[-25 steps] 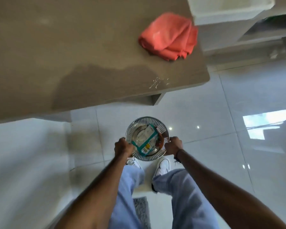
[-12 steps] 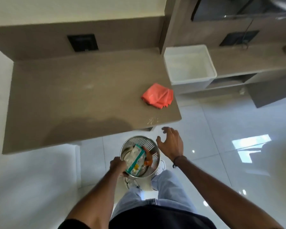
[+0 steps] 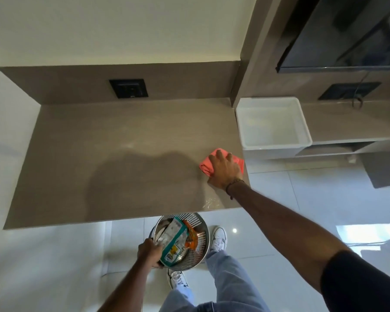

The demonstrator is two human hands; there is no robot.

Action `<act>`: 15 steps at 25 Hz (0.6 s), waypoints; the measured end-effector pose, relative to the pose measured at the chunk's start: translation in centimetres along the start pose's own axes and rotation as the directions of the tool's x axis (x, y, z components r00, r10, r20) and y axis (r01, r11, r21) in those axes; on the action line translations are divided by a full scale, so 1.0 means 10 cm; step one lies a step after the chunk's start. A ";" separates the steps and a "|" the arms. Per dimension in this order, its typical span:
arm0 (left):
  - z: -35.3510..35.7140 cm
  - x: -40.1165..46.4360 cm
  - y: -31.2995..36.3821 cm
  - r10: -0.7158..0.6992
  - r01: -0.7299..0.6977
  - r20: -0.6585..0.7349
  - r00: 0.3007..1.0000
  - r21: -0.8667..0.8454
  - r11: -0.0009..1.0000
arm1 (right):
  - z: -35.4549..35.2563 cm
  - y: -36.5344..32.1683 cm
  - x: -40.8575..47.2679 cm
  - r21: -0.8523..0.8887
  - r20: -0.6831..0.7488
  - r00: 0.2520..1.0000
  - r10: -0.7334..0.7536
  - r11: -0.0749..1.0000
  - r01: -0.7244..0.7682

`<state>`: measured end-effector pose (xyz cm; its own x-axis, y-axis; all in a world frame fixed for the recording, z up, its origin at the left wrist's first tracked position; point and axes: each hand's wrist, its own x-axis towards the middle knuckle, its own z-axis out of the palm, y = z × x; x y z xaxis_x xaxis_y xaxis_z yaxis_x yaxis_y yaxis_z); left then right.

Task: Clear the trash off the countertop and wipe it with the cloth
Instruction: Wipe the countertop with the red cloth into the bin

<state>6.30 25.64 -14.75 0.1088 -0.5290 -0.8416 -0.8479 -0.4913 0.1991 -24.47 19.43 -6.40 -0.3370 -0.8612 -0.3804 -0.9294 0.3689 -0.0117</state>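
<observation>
A folded coral-red cloth [image 3: 206, 163] lies near the right front corner of the brown countertop [image 3: 113, 154]. My right hand [image 3: 223, 170] rests flat on top of it, fingers spread over the fabric. Below the counter's front edge, my left hand [image 3: 150, 253] grips the rim of a round metal mesh trash bin [image 3: 198, 224]. Inside the bin are a white and teal wrapper [image 3: 175, 239] and an orange wrapper [image 3: 190, 238]. A small wet or scuffed patch [image 3: 209, 202] marks the counter by its front edge.
A white plastic tub [image 3: 273, 122] stands just right of the countertop on a lower shelf. Black wall sockets [image 3: 128, 88] sit in the backsplash. A dark screen [image 3: 347, 34] hangs at upper right. The glossy white tile floor [image 3: 302, 210] surrounds my feet.
My right hand left the bin's rim, rose to the countertop and landed on the cloth. My left hand kept hold of the bin. The view tilted up toward the wall.
</observation>
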 end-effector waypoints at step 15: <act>0.02 -0.03 -0.14 0.024 -0.014 0.064 0.998 -0.150 0.989 | 0.41 -0.48 -1.33 0.559 -0.008 0.995 -0.101 0.825 0.089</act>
<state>7.37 26.68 -14.87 0.0554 -0.4953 -0.8670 -0.7616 -0.5824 0.2840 -14.92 30.54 -5.12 -0.2426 -0.8971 -0.3694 -0.7124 0.4232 -0.5598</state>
